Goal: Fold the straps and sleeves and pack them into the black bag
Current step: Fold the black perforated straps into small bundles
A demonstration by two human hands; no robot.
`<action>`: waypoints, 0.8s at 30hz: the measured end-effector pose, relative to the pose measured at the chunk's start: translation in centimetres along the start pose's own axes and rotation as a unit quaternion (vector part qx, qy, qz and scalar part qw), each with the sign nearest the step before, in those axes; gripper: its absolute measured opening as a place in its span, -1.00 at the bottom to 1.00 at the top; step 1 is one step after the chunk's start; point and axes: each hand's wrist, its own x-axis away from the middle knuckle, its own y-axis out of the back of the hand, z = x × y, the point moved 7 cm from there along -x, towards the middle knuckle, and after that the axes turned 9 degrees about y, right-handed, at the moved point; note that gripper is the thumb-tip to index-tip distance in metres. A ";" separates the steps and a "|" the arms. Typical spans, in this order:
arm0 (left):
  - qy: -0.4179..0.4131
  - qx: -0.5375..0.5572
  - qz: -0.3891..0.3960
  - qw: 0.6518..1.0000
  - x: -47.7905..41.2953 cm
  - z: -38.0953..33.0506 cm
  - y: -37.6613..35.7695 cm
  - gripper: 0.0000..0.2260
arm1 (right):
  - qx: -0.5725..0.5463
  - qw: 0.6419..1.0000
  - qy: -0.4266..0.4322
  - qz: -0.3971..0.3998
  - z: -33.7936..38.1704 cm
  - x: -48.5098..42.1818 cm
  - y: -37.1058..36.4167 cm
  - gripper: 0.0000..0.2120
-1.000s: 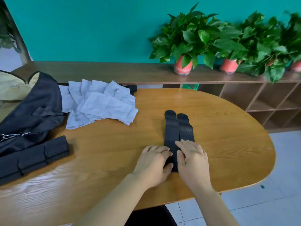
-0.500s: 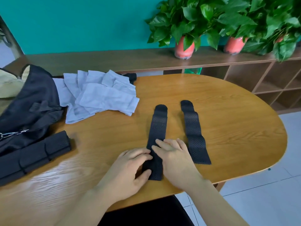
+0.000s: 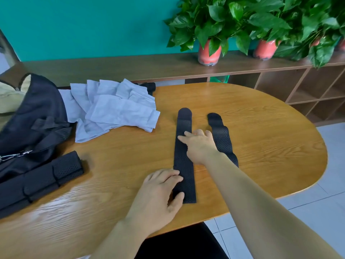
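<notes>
The step in hand looks like the folding of one strap: the left strap (image 3: 182,165) lies flat and straight on the wooden table (image 3: 265,146), running from near to far, and both hands are on it. The left hand (image 3: 158,195) presses its near end with fingers laid out flat along the left edge and the thumb against the near corner; it is open and gripping nothing. The right hand (image 3: 198,144) reaches across the strap's middle with fingers stretched out, also flat rather than closed, so it seems to be smoothing or holding down a fold line. The next move probably calls for keeping the near end pinned while the far rounded tip is lifted and brought back over, edges kept in line. The strap is black and perforated, thin and limp, with a plainer tab at its far end. The right strap (image 3: 222,135) lies just beside it, apart from it, wavy and not yet straightened. Far left, a loose pile of pale grey sleeves (image 3: 119,113) waits unfolded beside the black bag (image 3: 37,113), and a bundle of folded black straps (image 3: 46,176) sits at the near left, touching the bag.
</notes>
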 end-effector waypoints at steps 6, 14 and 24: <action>0.015 0.037 -0.028 0.999 0.3 -0.7 0.6 -0.51 | -0.204 0.966 0.010 -0.161 0.0 4.8 2.5 -0.33; -0.044 0.032 0.022 0.998 0.7 -1.6 1.5 -0.27 | -0.387 0.906 0.086 -0.151 2.5 13.5 -1.6 -0.26; 0.101 0.150 -0.034 0.983 -1.5 0.7 1.0 -0.42 | -0.399 0.873 -0.058 -0.276 1.2 11.5 -2.8 -0.55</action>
